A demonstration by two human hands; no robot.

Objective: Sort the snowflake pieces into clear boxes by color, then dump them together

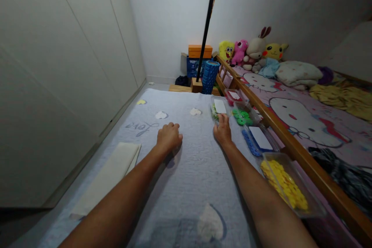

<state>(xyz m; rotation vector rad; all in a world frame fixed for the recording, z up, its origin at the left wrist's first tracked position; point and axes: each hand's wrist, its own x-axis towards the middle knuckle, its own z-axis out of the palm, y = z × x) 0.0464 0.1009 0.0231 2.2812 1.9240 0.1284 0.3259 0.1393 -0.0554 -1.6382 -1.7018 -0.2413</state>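
Observation:
My left hand (169, 138) rests over the middle of the cloth-covered table (197, 170), its fingers curled under. Whatever those fingers may hold is hidden. My right hand (223, 131) is at the near edge of a clear plastic box (219, 105) with light green pieces and a white label, its fingers bent onto that edge. To the right of this hand stands a clear box of green pieces (241, 117). Closer along the same side are a box with blue pieces (252, 144) and a white label, and an uncovered-looking box of yellow pieces (285, 184).
A folded cream cloth (109, 176) lies at the table's left. A red box (233, 96) stands at the far right corner. The wooden bed rail (270, 124) borders the right side. Beyond the far edge rise a black pole (207, 27) and a blue foam roller (210, 77).

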